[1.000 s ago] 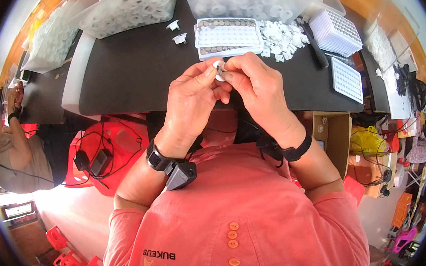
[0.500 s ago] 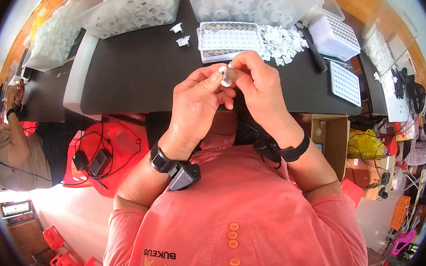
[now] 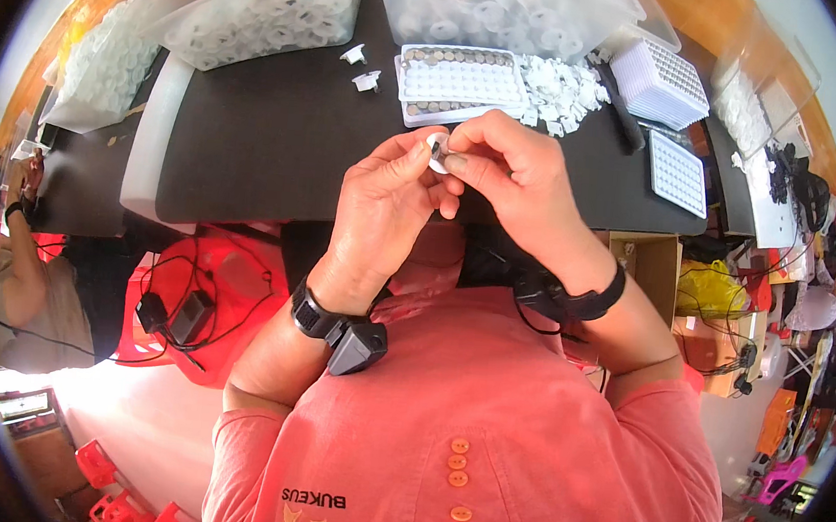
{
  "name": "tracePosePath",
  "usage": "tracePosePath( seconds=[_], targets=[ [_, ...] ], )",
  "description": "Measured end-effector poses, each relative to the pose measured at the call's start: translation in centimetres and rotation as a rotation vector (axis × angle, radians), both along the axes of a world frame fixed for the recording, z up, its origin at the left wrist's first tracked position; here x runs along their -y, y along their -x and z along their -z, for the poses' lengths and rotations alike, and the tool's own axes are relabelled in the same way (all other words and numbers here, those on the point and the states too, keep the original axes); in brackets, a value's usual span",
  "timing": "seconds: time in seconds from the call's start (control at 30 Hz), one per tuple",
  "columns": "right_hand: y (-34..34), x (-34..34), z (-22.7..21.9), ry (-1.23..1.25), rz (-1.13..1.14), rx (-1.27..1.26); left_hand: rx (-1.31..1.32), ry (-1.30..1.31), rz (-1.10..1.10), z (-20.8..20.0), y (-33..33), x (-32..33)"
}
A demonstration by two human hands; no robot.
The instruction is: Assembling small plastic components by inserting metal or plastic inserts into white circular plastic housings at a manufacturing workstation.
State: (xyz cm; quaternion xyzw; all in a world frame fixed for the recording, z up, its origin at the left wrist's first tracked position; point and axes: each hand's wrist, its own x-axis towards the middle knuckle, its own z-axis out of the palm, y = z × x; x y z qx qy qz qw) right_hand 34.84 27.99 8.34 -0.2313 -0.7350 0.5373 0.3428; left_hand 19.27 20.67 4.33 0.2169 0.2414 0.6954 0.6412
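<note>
Above the near edge of the black table, my left hand (image 3: 383, 204) pinches a small round white plastic part (image 3: 435, 151) between thumb and fingers. A dark slot shows in its face. Closed thumb to forefinger, my right hand (image 3: 523, 176) presses on the right side of the same part; anything tiny under those fingertips is hidden. Just beyond lie stacked white trays (image 3: 457, 82) with rows of round silver button cells. Beside them spreads a heap of small white plastic pieces (image 3: 561, 94). Two loose white parts (image 3: 354, 54) rest to the left.
Translucent bins (image 3: 270, 24) full of white parts line the back. At the right are a tray stack (image 3: 660, 82), a single white tray (image 3: 678, 174) and a black-handled tool (image 3: 626, 115). Another person's arm (image 3: 26, 274) is at far left. Cables lie on a red chair (image 3: 231, 271).
My right hand has turned and its wrist has moved outward. The greyish round piece seen between its fingertips earlier no longer shows. My left hand keeps its hold on the white part.
</note>
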Motion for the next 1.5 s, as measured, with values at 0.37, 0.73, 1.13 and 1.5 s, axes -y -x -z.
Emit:
tracePosePath(
  seconds=[0.37,0.73,1.13,1.5],
  targets=[
    [6.2,-8.8,-3.0,-0.759,0.149,0.499,0.176,-0.065,0.059,0.5,0.9,0.0],
    [8.9,-10.5,-0.7,-1.121,0.120,0.681,0.191,-0.077,0.110,0.9,1.2,0.4],
    [5.1,-5.8,-3.1,-0.897,0.230,0.370,0.175,-0.071,0.085,0.9,1.1,0.3],
    [1.9,0.1,1.4,-0.745,0.329,0.053,0.056,-0.033,0.000,0.4,0.2,-0.1]
  ],
)
